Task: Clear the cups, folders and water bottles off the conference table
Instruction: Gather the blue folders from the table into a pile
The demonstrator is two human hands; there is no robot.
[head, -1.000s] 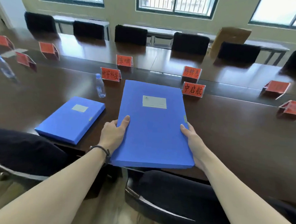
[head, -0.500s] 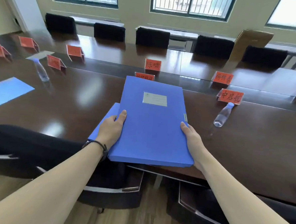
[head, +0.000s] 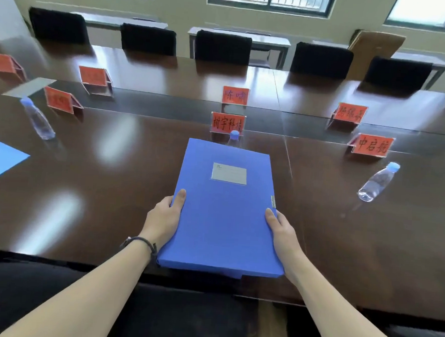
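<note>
left hand [head: 164, 220] grip: grasping left edge of blue folder [head: 224, 210] | right hand [head: 283, 232] grip: grasping right edge | folder: over near desk [head: 110, 187] edge, atop second folder [head: 232, 274] | bottles: right [head: 377, 182], left [head: 37, 118], behind folder [head: 234, 137]

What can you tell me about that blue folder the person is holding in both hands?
The blue folder is a flat, boxy file case that looks like plastic, closed, with a pale label pocket on its cover and a small clasp on its right edge. It lies flat, long side pointing away, near the edge of the dark table. The left hand and right hand grip its sides, thumbs on top. A second blue edge peeks out beneath its near corner.
</note>
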